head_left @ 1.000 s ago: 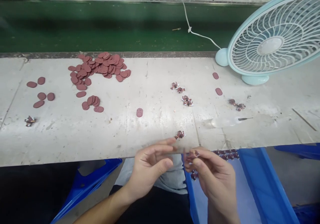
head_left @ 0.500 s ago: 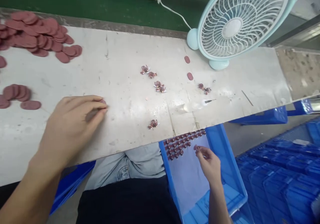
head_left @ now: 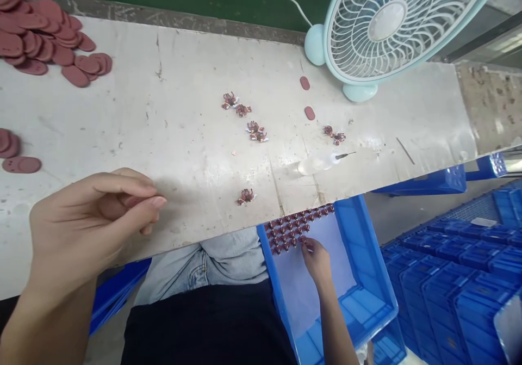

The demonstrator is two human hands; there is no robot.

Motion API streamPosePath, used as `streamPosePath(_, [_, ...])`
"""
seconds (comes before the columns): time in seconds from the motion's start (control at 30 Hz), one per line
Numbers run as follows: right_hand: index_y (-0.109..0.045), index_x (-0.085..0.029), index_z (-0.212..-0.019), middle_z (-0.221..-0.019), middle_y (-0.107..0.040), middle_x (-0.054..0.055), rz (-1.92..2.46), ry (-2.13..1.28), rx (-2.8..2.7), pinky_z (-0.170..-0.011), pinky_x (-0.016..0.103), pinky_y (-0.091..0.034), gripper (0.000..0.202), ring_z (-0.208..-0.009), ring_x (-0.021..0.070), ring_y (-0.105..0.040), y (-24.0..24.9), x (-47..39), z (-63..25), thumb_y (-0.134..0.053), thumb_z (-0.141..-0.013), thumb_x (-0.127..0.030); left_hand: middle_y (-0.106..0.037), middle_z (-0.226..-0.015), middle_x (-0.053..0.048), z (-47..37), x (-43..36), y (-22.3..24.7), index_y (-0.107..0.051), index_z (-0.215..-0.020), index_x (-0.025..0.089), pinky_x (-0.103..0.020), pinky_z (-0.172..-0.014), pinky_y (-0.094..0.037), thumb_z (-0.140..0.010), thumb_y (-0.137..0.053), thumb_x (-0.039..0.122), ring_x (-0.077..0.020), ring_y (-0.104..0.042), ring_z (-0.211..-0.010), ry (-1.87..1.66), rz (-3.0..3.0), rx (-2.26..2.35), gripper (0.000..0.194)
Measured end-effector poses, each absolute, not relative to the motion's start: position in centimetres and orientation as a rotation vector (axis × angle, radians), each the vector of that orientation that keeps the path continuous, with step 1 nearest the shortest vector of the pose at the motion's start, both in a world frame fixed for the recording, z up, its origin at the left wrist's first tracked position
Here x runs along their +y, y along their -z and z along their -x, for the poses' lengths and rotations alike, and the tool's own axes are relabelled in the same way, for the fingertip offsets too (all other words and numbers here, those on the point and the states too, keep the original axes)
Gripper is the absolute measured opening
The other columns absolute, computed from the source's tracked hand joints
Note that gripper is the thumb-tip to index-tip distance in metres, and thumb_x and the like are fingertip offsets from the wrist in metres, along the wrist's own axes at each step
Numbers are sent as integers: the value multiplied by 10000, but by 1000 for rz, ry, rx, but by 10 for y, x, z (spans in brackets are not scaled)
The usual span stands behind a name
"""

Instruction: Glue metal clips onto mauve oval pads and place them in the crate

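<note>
Above the front part of the worktop, my left hand (head_left: 93, 218) is closed on a reddish-brown oval disc (head_left: 134, 200), mostly hidden by the fingers. My right hand (head_left: 317, 259) reaches into a blue crate (head_left: 369, 256) and pinches a small dark-red figure (head_left: 302, 240) at the end of a row. Rows of similar small figures (head_left: 281, 232) stand on the white sheet (head_left: 299, 294) lining the crate. On the worktop, several loose brown figures with thin legs (head_left: 256, 131) lie between my hands, one (head_left: 246, 196) close to the front edge.
A big heap of oval discs (head_left: 41, 33) lies at the back left, a smaller group (head_left: 20, 164) nearer. Two single discs (head_left: 310, 113) lie near the pale blue fan (head_left: 383, 22). A clear bottle with a thin tip (head_left: 318, 164) lies on the white worktop (head_left: 191, 153). Blue crates (head_left: 457, 283) are stacked right.
My right hand has moved left with the small figure, up to the end of a row. My left hand has come nearer and turned, still gripping the disc. The view has shifted slightly.
</note>
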State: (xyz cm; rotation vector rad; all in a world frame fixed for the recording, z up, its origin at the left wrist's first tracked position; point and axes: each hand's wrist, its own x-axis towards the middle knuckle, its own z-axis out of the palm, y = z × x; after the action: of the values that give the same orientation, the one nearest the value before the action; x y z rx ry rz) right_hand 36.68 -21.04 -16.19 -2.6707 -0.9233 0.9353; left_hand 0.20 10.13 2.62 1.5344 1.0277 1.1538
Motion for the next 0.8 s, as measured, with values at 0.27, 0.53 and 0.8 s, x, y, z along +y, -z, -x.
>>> streamPosePath(0.27, [-650,-161,-1174,-1149,-691,72,2679,-946,-990,-893,440,-582,288,-999,215,-687,165,-207,-367,-636,-977,-371,-775,-861,-65,2,91,-36,-812,-869,178,-270,-346,-502,-751,-822,142,-166,-663,-553,-1108,-1210,1157,123])
streamPosePath(0.53, [-695,-148,-1054,-983,-744,64,2673,-793,-878,-872,430,-586,275,-898,211,-720,124,-180,-367,-669,-947,-400,-812,-977,-118,15,85,-42,-832,-897,185,-192,-276,-393,-808,-809,379,-198,-700,-583,-1028,-1038,1203,215])
streamPosePath(0.8, [-713,-168,-1112,-926,-784,94,2230,-498,-799,-711,350,-628,350,-812,234,-755,24,-123,-321,-644,-930,-460,-783,-1160,-160,16,64,-31,-822,-1052,210,-223,-504,-615,-839,-775,335,-354,-760,-1025,-837,-846,1064,252])
